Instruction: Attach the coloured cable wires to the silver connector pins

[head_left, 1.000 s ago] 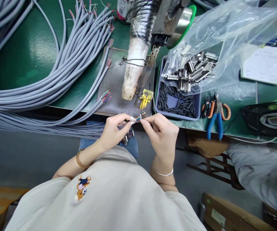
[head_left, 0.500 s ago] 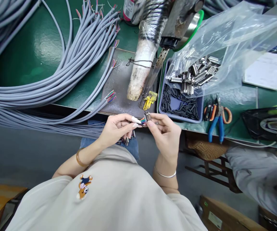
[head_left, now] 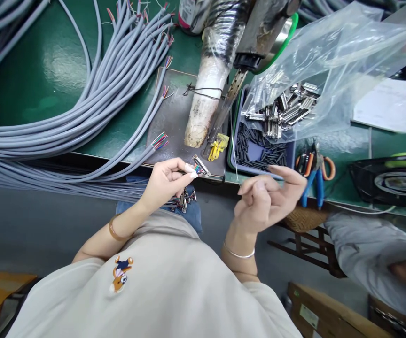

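In the head view, my left hand (head_left: 169,183) pinches the coloured wire ends of a grey cable just behind a metal multi-pin connector (head_left: 202,166). That connector is tilted above the front edge of the bench, near a yellow clip-like piece (head_left: 217,147). Apart from it, to the right, my right hand (head_left: 264,202) is raised with thumb and index finger pinched and the other fingers loosely bent. A thin solder wire (head_left: 234,150) runs down to its fingertips. More wired connectors (head_left: 185,201) lie on my lap below the left hand.
Grey cables (head_left: 118,103) with stripped ends spread over the left bench. A wrapped white tube (head_left: 203,103) and a soldering iron (head_left: 236,84) point towards me. A bin (head_left: 293,162) holds black sleeves beneath bagged connectors (head_left: 287,110). Pliers (head_left: 316,178) lie right; a person's sleeve (head_left: 361,249) is beyond.
My right hand has let go of the connector and moved right. My left hand still holds the wires, and the connector has shifted left and turned. The thin solder wire now shows.
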Demonstrator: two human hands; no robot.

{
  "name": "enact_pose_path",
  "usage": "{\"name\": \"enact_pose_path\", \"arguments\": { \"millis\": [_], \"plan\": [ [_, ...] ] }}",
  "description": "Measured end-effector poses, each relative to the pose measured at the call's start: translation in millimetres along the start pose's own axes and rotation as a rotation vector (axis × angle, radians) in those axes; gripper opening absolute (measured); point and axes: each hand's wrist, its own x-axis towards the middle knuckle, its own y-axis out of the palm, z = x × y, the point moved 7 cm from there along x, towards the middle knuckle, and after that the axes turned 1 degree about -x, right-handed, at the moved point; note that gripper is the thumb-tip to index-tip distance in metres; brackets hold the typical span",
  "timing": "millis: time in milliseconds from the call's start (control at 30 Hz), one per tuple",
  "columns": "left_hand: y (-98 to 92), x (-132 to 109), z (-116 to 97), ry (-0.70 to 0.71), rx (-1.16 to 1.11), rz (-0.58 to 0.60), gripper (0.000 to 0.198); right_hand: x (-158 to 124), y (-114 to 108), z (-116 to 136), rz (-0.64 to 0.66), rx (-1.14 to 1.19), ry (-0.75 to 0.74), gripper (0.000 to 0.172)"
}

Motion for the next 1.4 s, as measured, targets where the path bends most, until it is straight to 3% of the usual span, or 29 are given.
{"name": "enact_pose_path", "arguments": {
  "millis": [100,200,300,500,667,1033,1233,1400],
  "plan": [
    [-1.3,3.7,-0.2,-0.035,-0.051,0.011,0.037,-5.2,1.2,-4.9,0.032,-0.090,0.040,0.013],
    [-1.3,5.1,0.2,-0.032,-0.085,0.010,0.038,-14.5,15.5,-18.6,0.215,-0.135,0.152,0.004],
    [-0.4,4.6,-1.1,0.013,-0.061,-0.007,0.035,-21.5,29.4,-29.4,0.336,-0.080,0.231,0.010],
    [0.3,3.4,-14.0,0.167,0.090,-0.115,0.020,-14.9,36.6,-19.7,0.293,-0.217,0.023,0.006],
    [0.8,7.1,-22.5,0.243,0.166,-0.145,0.011,-7.7,42.3,-16.2,0.310,-0.186,-0.039,0.010],
    [-4.2,12.8,-29.6,0.245,0.198,-0.161,0.015,2.4,48.1,-15.5,0.349,-0.109,-0.008,0.011],
    [-2.7,12.4,-32.9,0.286,0.178,-0.145,0.017,6.1,50.2,-8.7,0.362,-0.191,-0.071,0.010],
    [-5.2,12.5,-28.7,0.237,0.181,-0.152,0.021,10.0,51.3,1.5,0.337,-0.280,-0.174,0.013]
  ]
}}
